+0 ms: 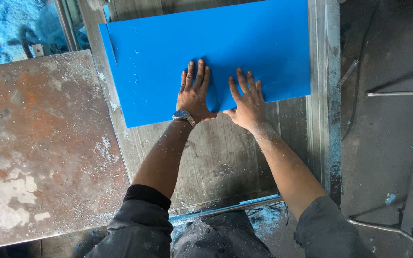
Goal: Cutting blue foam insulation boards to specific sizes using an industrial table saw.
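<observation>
A large flat blue plastic sheet (244,43) lies on a grey wooden sliding table (216,157). My left hand (194,93), with a wristwatch on its wrist, presses palm-down on the sheet near its near edge, fingers spread. My right hand (248,102) lies flat beside it, fingers on the sheet and heel at the sheet's near edge. Neither hand grips anything. A thin cut line (113,50) runs into the sheet close to its left edge.
A rusty, dust-speckled metal table top (39,143) fills the left. A metal guide rail (323,71) borders the wooden table on the right, next to a dark concrete floor (383,134) with thin metal rods. Blue shavings pile at the top left (1,24).
</observation>
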